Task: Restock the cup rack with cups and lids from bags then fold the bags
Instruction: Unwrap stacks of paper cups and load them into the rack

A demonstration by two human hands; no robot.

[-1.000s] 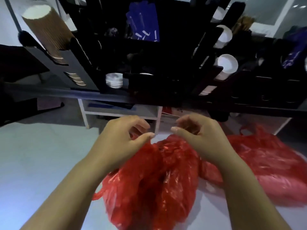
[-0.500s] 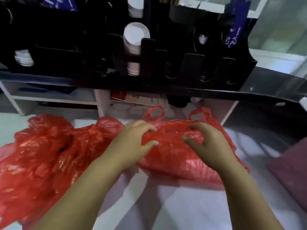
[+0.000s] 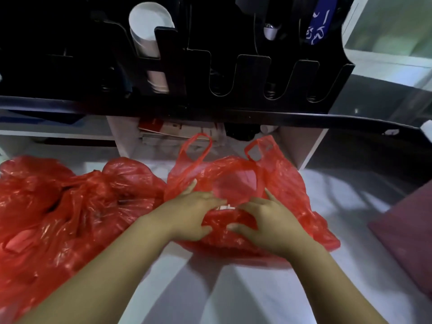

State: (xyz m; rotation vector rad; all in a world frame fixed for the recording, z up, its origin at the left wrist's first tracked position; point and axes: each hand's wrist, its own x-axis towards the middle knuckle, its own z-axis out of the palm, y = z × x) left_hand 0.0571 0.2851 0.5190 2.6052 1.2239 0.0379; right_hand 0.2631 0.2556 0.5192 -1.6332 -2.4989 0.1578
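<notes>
Far left, 9 o'clock of view: crumpled red bag (image 3: 70, 206) slumped on the white surface (image 3: 257, 300), loose, not folded, contents cannot be told. Above it at 11 o'clock, one stack of white cups (image 3: 149, 31) sits in a slot of the black cup rack (image 3: 254, 73).

Centre: left hand (image 3: 191, 213) lies on the second red bag (image 3: 285, 183), fingers stretched toward 3 o'clock, thumb tucked under, and a bunch of plastic looks pinched between them. A small white edge (image 3: 224, 208) shows just between the two hands at the bag mouth, maybe lids or cups, too small to say. Right hand (image 3: 268, 225) mirrors the left, touching the same bag, thumb toward 9 o'clock, forefinger toward 12, plastic gathered in its grip. The hands are near each other but not touching. The bag's two handle loops stand up at 12 o'clock of the hands, just under the rack shelf.

Right of the hands, the rack's U-cut slots at 1 o'clock look dark and mostly unfilled; a blue packet (image 3: 318, 26) hangs at the top right. A maroon pad (image 3: 406, 242) lies at 3 o'clock, well apart from the bag.

Progress, as a judgement: early to middle. One cup stack is in, several slots look open, this bag seems to hold stock, and neither bag is folded. Left to do: empty the bags, fill the slots, fold both
</notes>
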